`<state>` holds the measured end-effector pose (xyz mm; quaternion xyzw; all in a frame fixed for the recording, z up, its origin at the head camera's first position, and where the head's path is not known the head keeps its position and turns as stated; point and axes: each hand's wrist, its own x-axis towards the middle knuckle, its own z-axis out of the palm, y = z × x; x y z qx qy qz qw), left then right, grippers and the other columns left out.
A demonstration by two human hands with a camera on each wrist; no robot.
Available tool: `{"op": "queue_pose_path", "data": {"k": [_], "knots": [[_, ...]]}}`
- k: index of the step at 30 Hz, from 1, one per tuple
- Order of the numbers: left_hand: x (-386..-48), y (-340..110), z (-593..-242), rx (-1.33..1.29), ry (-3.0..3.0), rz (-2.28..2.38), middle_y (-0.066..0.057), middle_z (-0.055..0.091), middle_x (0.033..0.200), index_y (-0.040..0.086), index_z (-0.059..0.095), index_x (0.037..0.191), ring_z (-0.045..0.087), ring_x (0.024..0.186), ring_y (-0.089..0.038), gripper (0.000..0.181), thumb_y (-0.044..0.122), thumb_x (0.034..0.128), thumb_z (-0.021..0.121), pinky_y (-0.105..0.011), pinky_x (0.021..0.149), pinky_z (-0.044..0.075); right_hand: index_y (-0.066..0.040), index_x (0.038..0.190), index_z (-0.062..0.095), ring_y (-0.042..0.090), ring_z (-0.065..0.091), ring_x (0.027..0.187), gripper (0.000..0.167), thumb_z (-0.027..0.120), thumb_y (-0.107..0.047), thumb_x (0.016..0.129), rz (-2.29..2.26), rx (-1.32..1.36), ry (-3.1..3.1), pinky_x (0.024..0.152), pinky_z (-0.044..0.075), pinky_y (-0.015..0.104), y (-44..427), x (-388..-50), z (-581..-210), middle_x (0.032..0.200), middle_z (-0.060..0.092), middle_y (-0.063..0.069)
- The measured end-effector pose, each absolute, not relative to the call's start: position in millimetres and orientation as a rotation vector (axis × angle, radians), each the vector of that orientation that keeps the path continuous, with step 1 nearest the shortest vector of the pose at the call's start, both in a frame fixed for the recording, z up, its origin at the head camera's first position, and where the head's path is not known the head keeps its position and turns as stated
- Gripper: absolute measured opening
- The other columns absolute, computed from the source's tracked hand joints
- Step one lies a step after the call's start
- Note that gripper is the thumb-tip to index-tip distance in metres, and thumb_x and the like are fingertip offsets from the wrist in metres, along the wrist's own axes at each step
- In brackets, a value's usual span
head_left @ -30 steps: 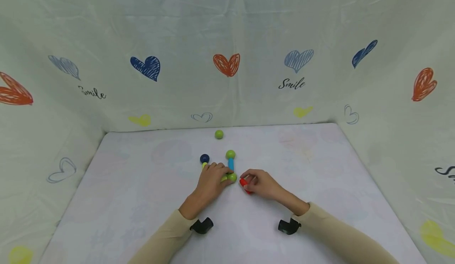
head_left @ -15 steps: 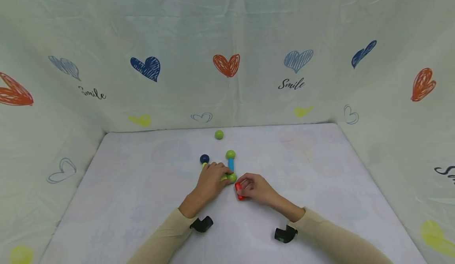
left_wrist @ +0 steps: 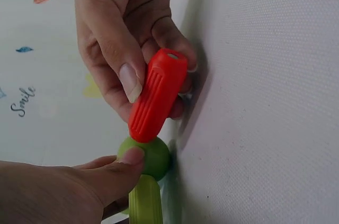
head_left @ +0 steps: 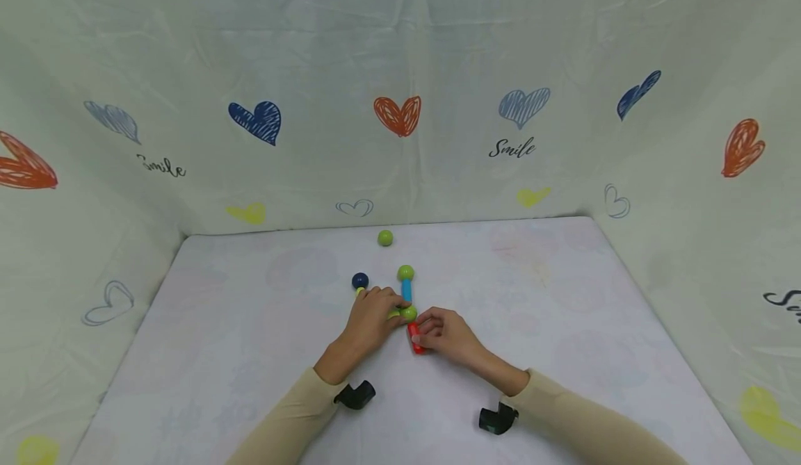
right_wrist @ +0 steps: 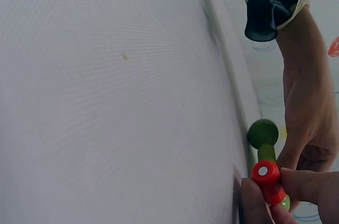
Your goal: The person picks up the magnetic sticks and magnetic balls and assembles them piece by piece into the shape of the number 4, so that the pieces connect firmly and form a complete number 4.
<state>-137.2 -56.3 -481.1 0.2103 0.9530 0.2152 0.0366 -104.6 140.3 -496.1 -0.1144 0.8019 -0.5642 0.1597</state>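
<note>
My right hand [head_left: 452, 340] pinches a red ridged magnetic rod [left_wrist: 159, 94] between thumb and fingers. The rod's far end meets a green ball [head_left: 408, 313], which my left hand [head_left: 372, 319] holds between thumb and fingers. From that ball a light blue rod [head_left: 407, 289] runs back to a second green ball [head_left: 405, 272]. A yellow-green rod [left_wrist: 145, 203] also joins the held ball, partly under my left hand. Beyond the left knuckles sits a dark blue ball [head_left: 359, 281] on a yellow rod, mostly hidden by the hand. A pale dot marks the red rod's near end in the right wrist view.
One loose green ball [head_left: 385, 238] lies near the back of the white table [head_left: 532, 277]. Cloth walls [head_left: 325, 48] printed with hearts stand behind the table and at both sides. A black wrist mount [head_left: 355, 395] hangs by each sleeve.
My right hand has brought the red rod leftward and slightly nearer the body, turning it more in line with the blue rod, until its end meets the green ball. My left hand stays put.
</note>
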Motion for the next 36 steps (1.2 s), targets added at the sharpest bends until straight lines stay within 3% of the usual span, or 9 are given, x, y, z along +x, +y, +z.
{"op": "queue_pose_path", "data": {"k": [28, 36], "knots": [[-135.5, -56.1, -482.0, 0.638, 2.952, 0.711, -0.001, 0.075, 0.104, 0.013, 0.082, 0.115, 0.064, 0.099, -0.023, 0.026, 0.021, 0.0905, 0.085, -0.043, 0.089, 0.048, 0.004, 0.105, 0.064, 0.009, 0.064, 0.068, 0.027, 0.083, -0.005, 0.088, -1.538, -0.342, 2.455, 0.062, 0.051, 0.021, 135.6, -109.1, -503.1, 0.087, 0.072, 0.008], [-135.0, -54.7, -482.7, 0.61, 2.947, 0.715, -0.001, 0.074, 0.102, 0.014, 0.083, 0.115, 0.063, 0.097, -0.023, 0.025, 0.022, 0.0912, 0.085, -0.042, 0.088, 0.047, 0.008, 0.109, 0.065, 0.016, 0.07, 0.068, 0.019, 0.07, 0.0, 0.092, -1.564, -0.279, 2.425, 0.064, 0.061, 0.027, 143.6, -125.5, -494.5, 0.086, 0.071, 0.01]]}}
